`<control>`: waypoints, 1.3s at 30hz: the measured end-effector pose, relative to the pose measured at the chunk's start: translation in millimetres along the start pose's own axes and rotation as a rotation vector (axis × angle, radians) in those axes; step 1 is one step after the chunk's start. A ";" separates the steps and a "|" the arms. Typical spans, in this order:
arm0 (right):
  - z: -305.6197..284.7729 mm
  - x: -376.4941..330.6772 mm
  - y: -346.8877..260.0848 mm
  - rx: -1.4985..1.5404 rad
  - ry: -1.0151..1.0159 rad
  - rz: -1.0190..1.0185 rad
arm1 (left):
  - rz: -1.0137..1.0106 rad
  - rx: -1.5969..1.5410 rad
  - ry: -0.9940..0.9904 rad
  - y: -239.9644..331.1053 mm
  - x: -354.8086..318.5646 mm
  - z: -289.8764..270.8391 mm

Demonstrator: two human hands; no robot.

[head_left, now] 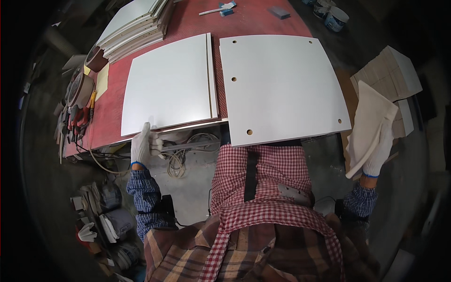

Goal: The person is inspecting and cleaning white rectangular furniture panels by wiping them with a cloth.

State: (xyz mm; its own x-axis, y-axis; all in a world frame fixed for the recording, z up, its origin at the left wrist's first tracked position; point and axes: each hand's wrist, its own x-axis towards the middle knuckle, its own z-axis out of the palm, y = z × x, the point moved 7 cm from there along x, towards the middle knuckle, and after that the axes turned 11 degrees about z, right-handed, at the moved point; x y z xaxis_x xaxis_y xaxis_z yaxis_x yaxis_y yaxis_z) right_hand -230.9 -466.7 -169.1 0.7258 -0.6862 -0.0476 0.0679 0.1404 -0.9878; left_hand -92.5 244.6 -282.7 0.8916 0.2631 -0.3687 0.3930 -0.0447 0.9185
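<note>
— Hands, what do they hold?
— Gloved left hand grips the near edge of a flat white rectangular board; gloved right hand clasps another white panel, lifted beside the red workbench.

White knit gloves with blue cuffs on both hands — left hand, right hand. Blue-and-white checked sleeves, a brown plaid shirt, and a red-and-white gingham apron with a dark strap down the front.

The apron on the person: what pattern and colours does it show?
A red and white check on the apron, seen best in the head view.
</note>
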 end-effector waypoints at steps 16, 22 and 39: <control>256.5 -45.0 73.3 -1.224 -1.083 -0.919 | 0.498 0.696 -0.183 48.7 -67.7 254.6; 258.2 130.8 79.8 -1.499 -0.523 -0.747 | 0.414 0.451 -0.172 69.6 -77.5 253.5; 438.4 -8.4 115.7 -1.181 -1.190 -1.078 | 0.668 0.642 -0.071 63.8 -60.9 232.8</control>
State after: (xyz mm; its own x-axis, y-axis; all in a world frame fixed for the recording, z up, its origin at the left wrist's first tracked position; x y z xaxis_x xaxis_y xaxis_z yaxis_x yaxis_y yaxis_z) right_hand 71.0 -131.8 -217.9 0.7439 0.6537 0.1385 0.6682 -0.7284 -0.1511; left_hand -69.3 1.4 -235.0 0.9811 -0.0685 0.1809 -0.1769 -0.6961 0.6958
